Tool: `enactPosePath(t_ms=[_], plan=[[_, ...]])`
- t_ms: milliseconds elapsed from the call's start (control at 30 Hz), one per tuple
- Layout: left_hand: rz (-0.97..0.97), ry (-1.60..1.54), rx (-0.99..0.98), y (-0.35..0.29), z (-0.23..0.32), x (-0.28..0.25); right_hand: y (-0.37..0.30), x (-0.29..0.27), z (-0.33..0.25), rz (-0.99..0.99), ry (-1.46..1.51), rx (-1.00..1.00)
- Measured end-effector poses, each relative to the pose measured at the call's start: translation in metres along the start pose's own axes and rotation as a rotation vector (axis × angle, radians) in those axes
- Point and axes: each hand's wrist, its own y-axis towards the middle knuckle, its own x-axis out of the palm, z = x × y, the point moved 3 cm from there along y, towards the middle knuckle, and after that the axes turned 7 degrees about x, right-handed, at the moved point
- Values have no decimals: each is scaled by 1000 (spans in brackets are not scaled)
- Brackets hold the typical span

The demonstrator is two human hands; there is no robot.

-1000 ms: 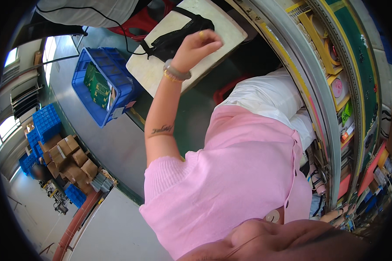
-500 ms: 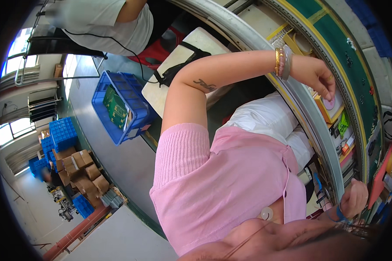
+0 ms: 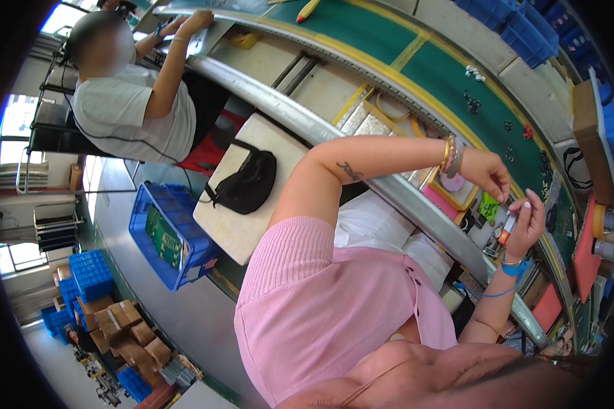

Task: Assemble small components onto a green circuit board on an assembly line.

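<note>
My left hand (image 3: pixel 483 172), with bracelets at the wrist, hovers over the bench tray beside the green conveyor belt (image 3: pixel 450 73). Its fingers curl together at the tips; anything small between them is hidden. Close to those tips is my right hand (image 3: pixel 523 228), wearing a blue wrist strap (image 3: pixel 512 268); its fingers are spread and hold nothing I can see. A pink round disc (image 3: pixel 451 182) lies in a yellow-edged tray (image 3: pixel 472 198) just below the left wrist. Bright green material (image 3: pixel 489 208) sits beneath the fingertips of both hands.
Small black, white and red parts (image 3: pixel 527 131) lie along the belt. A grey metal rail (image 3: pixel 416 202) runs between me and the bench. To the left, a blue crate (image 3: pixel 191 273) holds green circuit boards (image 3: pixel 162 235). A co-worker (image 3: pixel 133 112) sits farther along the line.
My left hand has shifted off the pink disc. My right hand has risen from the lower right, its fingers spreading, and now nearly meets the left. The view has swung, showing more of the co-worker.
</note>
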Motion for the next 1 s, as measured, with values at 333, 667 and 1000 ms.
enactPosePath(t_ms=[333,667,1000], plan=[[159,766,163,-24,25,21,8,-2,55,-2,120,189],[287,763,192,-25,29,22,-3,17,40,-161,145,157],[361,666,37,-17,20,3,8,12,24,31,120,59]])
